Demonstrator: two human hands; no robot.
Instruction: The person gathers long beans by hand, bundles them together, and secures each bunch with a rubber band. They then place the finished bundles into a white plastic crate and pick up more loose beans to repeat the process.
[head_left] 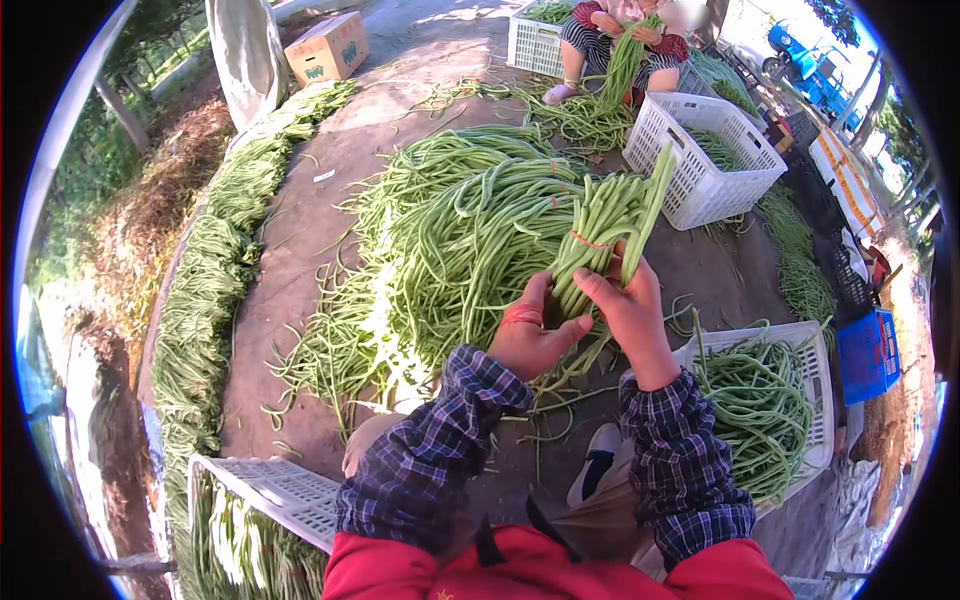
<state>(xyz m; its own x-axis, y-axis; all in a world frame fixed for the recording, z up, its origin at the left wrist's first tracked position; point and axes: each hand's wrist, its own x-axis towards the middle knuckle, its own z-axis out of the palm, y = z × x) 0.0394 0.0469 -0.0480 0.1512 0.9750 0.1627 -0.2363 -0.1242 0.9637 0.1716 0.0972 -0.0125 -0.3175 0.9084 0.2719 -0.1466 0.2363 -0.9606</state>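
Both my hands are closed around a bundle of long green beans (612, 205), held up over the heap. A red rubber band (588, 241) circles the bundle just above my fingers. My left hand (540, 338) grips its lower left side, with red bands (522, 315) looped round that hand. On the right side, my right hand (628, 305) holds the beans with its thumb pressed across the front. Directly behind and to the left lies a big heap of loose long beans (450, 230) on the ground sheet (300, 225).
White crates of beans stand at my right (822, 400), lower left (270, 490) and upper right (655, 175). A long row of beans (205, 280) runs down the left. Another person (625, 45) sits at the back, holding beans. A cardboard box (327, 50) stands behind.
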